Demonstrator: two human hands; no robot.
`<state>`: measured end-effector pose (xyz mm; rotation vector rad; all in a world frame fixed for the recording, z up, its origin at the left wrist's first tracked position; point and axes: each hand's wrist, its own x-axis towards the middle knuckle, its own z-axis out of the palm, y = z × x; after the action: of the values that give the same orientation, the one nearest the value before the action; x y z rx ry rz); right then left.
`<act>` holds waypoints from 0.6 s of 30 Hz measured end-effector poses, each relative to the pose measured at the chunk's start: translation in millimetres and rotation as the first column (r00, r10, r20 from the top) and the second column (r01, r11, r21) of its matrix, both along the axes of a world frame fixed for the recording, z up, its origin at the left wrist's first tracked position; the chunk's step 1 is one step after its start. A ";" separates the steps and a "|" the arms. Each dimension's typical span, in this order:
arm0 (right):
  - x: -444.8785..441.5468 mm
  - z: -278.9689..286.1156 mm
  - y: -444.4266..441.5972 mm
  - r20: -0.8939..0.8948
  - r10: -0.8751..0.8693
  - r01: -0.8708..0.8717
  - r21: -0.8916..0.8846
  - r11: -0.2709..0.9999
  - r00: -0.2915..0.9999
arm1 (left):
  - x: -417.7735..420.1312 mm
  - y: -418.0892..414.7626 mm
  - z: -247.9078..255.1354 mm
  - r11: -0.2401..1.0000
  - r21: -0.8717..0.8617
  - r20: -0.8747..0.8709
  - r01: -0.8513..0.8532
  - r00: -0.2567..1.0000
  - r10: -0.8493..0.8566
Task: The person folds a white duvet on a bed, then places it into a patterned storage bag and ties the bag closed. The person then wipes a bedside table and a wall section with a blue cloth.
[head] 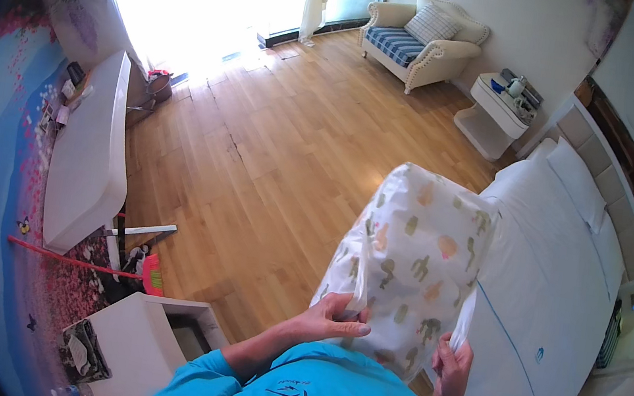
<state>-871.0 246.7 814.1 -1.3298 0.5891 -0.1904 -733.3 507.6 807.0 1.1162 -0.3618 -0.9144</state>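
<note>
A white bag (407, 246) printed with green cacti and orange shapes hangs in front of my blue top. Its material looks like thin plastic. My left hand (339, 319) grips the handle strap on the bag's left side. On the other side, my right hand (453, 360) is closed around the second strap. The bag looks full and boxy, and what it holds is hidden. Its right edge overlaps the view of the white bed (524, 309).
Far off stand a cream armchair (422, 37) and a white nightstand (499, 111) with small items on it. Leftward are a white desk (85, 155), a red broom (151, 274) and a white cabinet (137, 333). Wooden floor (247, 177) stretches between the desk and bed.
</note>
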 end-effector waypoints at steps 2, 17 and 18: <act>21.6 -0.8 9.3 -0.015 0.046 -0.046 -0.007 0.999 0.999 | 3.9 11.7 -1.1 0.999 0.032 -0.004 -0.044 0.999 0.045; 208.3 -25.7 10.9 0.042 0.309 -0.312 0.064 0.948 0.950 | 127.1 14.5 -12.3 0.950 0.178 0.177 -0.255 0.958 0.224; 223.8 -33.8 6.1 0.041 0.314 -0.317 0.074 0.946 0.948 | 139.9 11.6 -20.7 0.947 0.168 0.172 -0.273 0.954 0.245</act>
<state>-647.2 252.8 780.3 -1.3223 0.3483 0.0762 -593.3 519.1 786.3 1.3776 -0.2440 -0.6425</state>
